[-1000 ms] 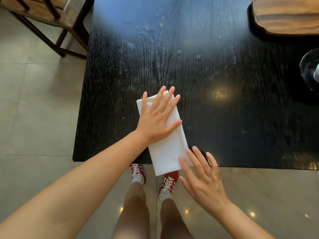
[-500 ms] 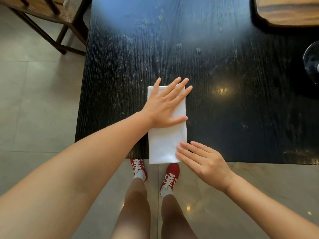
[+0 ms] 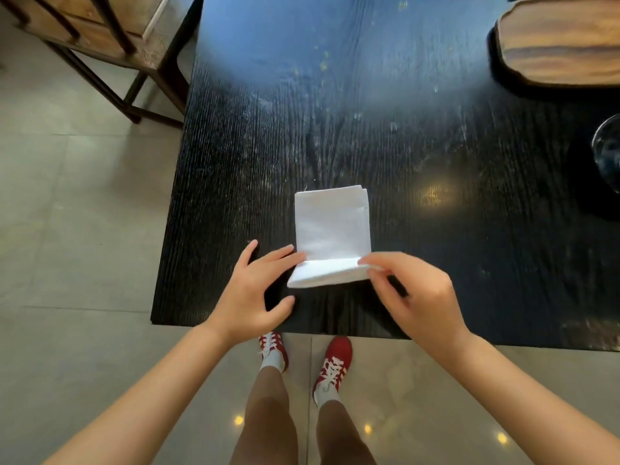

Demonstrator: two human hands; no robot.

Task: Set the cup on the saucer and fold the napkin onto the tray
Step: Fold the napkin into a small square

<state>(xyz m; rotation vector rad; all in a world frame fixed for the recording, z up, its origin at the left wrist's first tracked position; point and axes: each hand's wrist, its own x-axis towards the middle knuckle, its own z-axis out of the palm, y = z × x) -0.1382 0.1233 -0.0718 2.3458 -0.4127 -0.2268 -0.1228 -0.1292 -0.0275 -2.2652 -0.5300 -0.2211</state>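
A white folded napkin (image 3: 332, 226) lies on the black table (image 3: 419, 156) near its front edge. The napkin's near end is lifted and curled up toward me. My right hand (image 3: 412, 293) pinches that near end at its right corner. At the left corner, my left hand (image 3: 258, 290) touches the raised flap with its fingertips, fingers spread. The wooden tray (image 3: 563, 41) sits at the far right of the table, partly cut off. A glass saucer or dish (image 3: 607, 152) shows only as a rim at the right edge. No cup is in view.
A wooden chair (image 3: 100, 35) stands on the tiled floor beyond the table's left corner. The table's front edge runs just below my hands, with my legs and red shoes (image 3: 335, 364) under it.
My left hand has left the top of the napkin and come back to its near end. My right hand has taken the near end and lifted it off the table.
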